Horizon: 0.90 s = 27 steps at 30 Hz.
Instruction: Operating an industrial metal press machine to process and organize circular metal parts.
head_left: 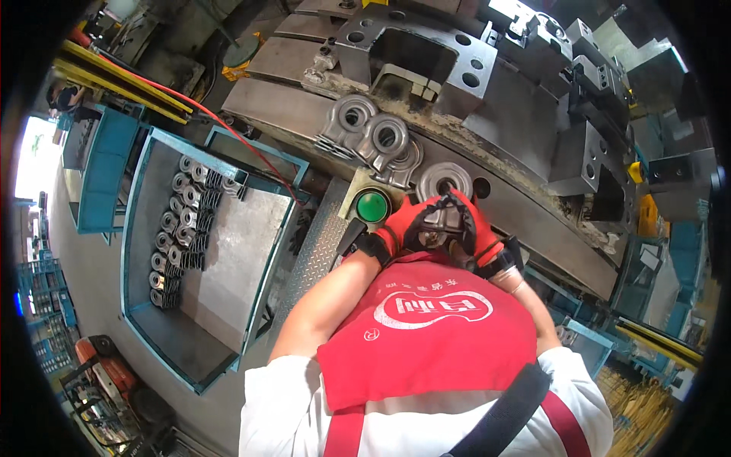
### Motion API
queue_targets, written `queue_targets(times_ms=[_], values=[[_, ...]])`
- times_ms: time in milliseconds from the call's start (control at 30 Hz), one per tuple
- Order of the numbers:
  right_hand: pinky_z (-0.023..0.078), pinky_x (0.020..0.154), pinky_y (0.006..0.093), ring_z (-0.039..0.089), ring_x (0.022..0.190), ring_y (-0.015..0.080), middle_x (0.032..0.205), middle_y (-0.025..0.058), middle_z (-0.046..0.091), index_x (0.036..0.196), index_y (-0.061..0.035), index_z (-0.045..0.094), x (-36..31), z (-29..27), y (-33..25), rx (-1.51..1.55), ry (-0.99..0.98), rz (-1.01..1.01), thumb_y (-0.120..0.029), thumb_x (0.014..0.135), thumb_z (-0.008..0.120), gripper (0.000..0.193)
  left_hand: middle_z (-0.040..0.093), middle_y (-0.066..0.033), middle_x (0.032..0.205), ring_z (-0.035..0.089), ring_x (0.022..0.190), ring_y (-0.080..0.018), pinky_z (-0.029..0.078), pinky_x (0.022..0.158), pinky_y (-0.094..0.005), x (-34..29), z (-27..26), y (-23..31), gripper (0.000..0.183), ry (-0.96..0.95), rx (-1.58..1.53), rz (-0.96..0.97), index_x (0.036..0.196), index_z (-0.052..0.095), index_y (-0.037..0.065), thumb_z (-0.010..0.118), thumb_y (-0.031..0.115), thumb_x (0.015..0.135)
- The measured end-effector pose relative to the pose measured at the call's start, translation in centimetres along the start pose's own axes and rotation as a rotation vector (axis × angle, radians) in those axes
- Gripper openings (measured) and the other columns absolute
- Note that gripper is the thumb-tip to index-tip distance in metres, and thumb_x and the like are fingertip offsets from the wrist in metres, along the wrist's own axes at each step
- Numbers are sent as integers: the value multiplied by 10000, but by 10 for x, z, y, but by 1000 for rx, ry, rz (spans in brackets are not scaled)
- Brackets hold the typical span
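White sleeves (276,400) cover our upper arms; below them, our left forearm (327,301) slants up rightward and our right forearm (537,312) up leftward, both bare. Black wraps our wrists (497,261). Our left hand (403,226) and right hand (480,231), gloved in red and black, come close together, fingers (466,212) bent in a grip.

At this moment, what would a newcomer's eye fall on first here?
Probably the red apron, low in the middle. Just above it, the red-gloved left hand and right hand grip a ring-ended metal part; a round green button sits to their left. Farther left, a blue-framed bin holds similar parts.
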State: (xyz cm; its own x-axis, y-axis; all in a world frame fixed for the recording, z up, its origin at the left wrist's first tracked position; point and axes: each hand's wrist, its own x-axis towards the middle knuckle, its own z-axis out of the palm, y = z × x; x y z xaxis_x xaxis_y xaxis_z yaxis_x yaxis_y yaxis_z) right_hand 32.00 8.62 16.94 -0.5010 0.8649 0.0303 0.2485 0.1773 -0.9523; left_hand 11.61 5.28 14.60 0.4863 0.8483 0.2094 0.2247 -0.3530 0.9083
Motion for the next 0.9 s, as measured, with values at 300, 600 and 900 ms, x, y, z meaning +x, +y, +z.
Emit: queue_targets(times_ms=[300, 600, 900], values=[[382, 978, 309, 477, 1140, 201, 1236, 88, 478, 1268, -80, 471, -61, 4, -4, -51, 186, -151, -156, 866, 593, 427, 443, -217, 1316, 460, 1184, -260, 422, 941, -345, 8, 30, 51, 1218, 274, -738, -946, 1438, -47, -13, 779, 463, 680], [397, 950, 329, 487, 1117, 211, 1261, 108, 462, 1289, -47, 414, -51, 30, -27, 192, -101, -69, -148, 872, 571, 456, 321, -262, 1405, 320, 1322, -300, 272, 1076, -347, -51, 23, 92, 1138, 664, -412, -669, 1424, 121, -46, 762, 503, 661], [477, 846, 343, 560, 1014, 225, 1164, 120, 526, 1304, -86, 364, -36, 161, -33, 492, -478, 246, -182, 884, 566, 476, 432, -199, 1326, 411, 1248, -270, 337, 1024, -355, -217, 1, 134, 917, 1105, -542, -566, 1369, 271, -3, 764, 406, 714]])
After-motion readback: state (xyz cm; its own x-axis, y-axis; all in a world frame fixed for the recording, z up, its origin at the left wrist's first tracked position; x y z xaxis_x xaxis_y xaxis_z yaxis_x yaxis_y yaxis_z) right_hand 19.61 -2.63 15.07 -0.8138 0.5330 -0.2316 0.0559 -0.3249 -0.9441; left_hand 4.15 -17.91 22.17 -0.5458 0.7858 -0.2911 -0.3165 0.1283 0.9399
